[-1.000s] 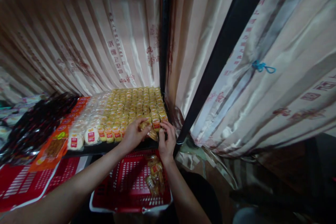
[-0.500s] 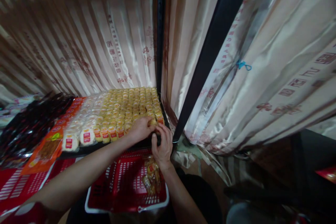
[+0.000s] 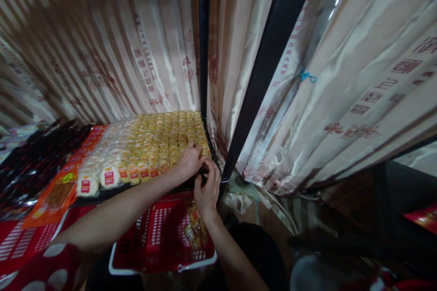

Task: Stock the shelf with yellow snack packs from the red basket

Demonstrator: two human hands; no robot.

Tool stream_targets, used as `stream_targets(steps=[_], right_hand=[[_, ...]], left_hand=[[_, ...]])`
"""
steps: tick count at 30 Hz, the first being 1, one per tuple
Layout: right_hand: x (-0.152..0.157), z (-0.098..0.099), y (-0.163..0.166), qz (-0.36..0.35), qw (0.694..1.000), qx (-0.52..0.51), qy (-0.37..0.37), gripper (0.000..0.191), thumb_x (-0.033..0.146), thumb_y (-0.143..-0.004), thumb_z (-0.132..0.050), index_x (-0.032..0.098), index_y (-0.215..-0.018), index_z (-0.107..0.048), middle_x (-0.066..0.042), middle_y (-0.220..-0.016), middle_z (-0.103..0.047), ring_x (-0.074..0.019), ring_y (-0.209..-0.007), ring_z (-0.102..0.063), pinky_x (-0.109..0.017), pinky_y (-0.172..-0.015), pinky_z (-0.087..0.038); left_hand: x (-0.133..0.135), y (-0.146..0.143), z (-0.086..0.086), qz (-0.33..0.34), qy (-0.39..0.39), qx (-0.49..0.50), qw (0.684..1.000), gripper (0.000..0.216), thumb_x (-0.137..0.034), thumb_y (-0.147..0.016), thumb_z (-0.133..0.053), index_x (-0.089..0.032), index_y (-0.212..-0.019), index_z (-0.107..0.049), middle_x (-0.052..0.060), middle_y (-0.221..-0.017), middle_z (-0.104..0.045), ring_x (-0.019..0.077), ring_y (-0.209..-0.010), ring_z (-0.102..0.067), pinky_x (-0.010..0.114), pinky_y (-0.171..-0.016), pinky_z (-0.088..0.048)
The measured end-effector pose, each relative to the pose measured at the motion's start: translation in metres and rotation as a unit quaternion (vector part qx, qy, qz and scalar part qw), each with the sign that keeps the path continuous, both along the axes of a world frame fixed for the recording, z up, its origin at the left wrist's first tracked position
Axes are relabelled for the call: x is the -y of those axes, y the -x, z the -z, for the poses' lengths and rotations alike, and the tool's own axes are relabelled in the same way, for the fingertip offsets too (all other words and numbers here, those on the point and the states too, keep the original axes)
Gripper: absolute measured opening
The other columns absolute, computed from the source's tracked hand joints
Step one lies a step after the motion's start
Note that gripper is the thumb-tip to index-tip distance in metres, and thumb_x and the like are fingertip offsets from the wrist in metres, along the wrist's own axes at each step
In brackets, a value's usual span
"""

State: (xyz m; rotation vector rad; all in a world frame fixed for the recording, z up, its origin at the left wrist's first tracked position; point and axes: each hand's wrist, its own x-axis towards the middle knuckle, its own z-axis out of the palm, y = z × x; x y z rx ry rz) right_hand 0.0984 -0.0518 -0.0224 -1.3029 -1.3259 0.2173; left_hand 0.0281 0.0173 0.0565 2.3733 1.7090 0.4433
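Rows of small yellow wrapped snack packets (image 3: 160, 141) stand close together on a dark shelf, with orange labels on the front ones. My left hand (image 3: 190, 160) reaches over the right-hand front end of these rows. Its fingers are bent down among the packets, and the fingertips are hidden. Just in front, at the shelf's right corner, my right hand (image 3: 207, 188) has its fingers curved and its thumb apart from them, with a dark gap between. Below it a red basket (image 3: 150, 254) with a white handle holds several yellow-brown packets (image 3: 195, 229) on its right side.
Left of the yellow rows stand white round packaged snacks (image 3: 109, 176), orange packs (image 3: 54, 195) and dark shiny packs (image 3: 37, 168). A second red basket (image 3: 20, 236) is at lower left. Black posts (image 3: 259, 63) and pale curtains (image 3: 153, 32) bound the shelf behind and at right.
My left hand has moved slightly farther in over the rows; the yellow packet seen at its fingertips is no longer visible. My right hand stays close by, its thumb and fingers apart.
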Motion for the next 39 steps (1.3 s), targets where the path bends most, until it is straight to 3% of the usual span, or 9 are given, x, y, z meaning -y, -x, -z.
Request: stream_targets(steps=[9, 16, 21, 27, 33, 36, 39], right_hand=[[-0.006, 0.009, 0.002, -0.003, 0.999, 0.007, 0.04, 0.057, 0.013, -0.079, -0.04, 0.016, -0.135, -0.03, -0.015, -0.136, -0.038, -0.023, -0.13, -0.032, -0.048, -0.104, -0.033], [-0.011, 0.016, 0.0, 0.008, 0.999, 0.022, 0.048, 0.059, 0.013, -0.08, -0.038, 0.016, -0.138, -0.025, -0.016, -0.139, -0.036, -0.0223, -0.132, -0.03, -0.048, -0.105, -0.032], [-0.015, 0.02, 0.001, 0.011, 0.998, 0.014, 0.058, 0.053, 0.019, -0.085, -0.04, 0.013, -0.137, -0.029, -0.018, -0.142, -0.033, -0.0241, -0.134, -0.026, -0.049, -0.107, -0.029], [-0.018, 0.024, 0.004, 0.015, 0.998, 0.036, 0.047, 0.053, 0.017, -0.084, -0.041, 0.013, -0.136, -0.032, -0.018, -0.142, -0.032, -0.0253, -0.134, -0.026, -0.05, -0.106, -0.029], [-0.013, 0.013, 0.002, 0.024, 0.999, 0.033, 0.001, 0.054, 0.007, -0.081, -0.033, 0.015, -0.135, -0.032, -0.015, -0.143, -0.031, -0.0221, -0.135, -0.023, -0.049, -0.107, -0.028], [-0.008, 0.008, 0.001, 0.019, 1.0, 0.011, -0.019, 0.048, 0.008, -0.082, -0.034, 0.015, -0.129, -0.038, -0.014, -0.134, -0.041, -0.0213, -0.129, -0.034, -0.048, -0.104, -0.033], [0.001, 0.006, 0.003, -0.001, 1.0, -0.023, -0.021, 0.035, 0.014, -0.084, -0.037, 0.016, -0.118, -0.047, -0.012, -0.112, -0.056, -0.019, -0.105, -0.053, -0.04, -0.09, -0.046]], left_hand=[[-0.003, -0.008, 0.006, 0.006, 0.01, -0.045, 0.999, 0.025, -0.026, -0.088, -0.043, -0.012, -0.108, -0.051, 0.014, -0.114, -0.046, 0.0196, -0.089, -0.06, 0.03, -0.073, -0.049], [-0.001, -0.01, 0.006, 0.039, -0.005, -0.085, 0.996, 0.026, -0.026, -0.091, -0.036, -0.009, -0.103, -0.052, 0.014, -0.111, -0.046, 0.0178, -0.082, -0.061, 0.028, -0.067, -0.049], [0.007, -0.009, 0.005, 0.07, -0.049, -0.112, 0.99, 0.026, -0.023, -0.092, -0.032, -0.012, -0.111, -0.048, 0.012, -0.11, -0.047, 0.0178, -0.078, -0.061, 0.028, -0.062, -0.049], [0.007, -0.009, 0.005, 0.078, -0.026, -0.129, 0.988, 0.025, -0.018, -0.091, -0.031, -0.012, -0.108, -0.05, 0.012, -0.106, -0.05, 0.0178, -0.075, -0.06, 0.027, -0.06, -0.049], [0.01, 0.001, 0.014, 0.093, -0.054, -0.053, 0.993, 0.028, -0.015, -0.089, -0.034, -0.015, -0.115, -0.046, 0.011, -0.111, -0.048, 0.0154, -0.079, -0.059, 0.027, -0.067, -0.051], [0.02, 0.009, 0.019, 0.079, -0.091, 0.028, 0.992, 0.026, -0.015, -0.089, -0.035, -0.016, -0.111, -0.048, 0.01, -0.108, -0.048, 0.0149, -0.084, -0.057, 0.028, -0.072, -0.052], [0.041, 0.021, 0.025, 0.092, -0.114, 0.102, 0.984, 0.022, -0.014, -0.087, -0.038, -0.017, -0.105, -0.052, 0.008, -0.101, -0.051, 0.0153, -0.09, -0.055, 0.028, -0.079, -0.051]])
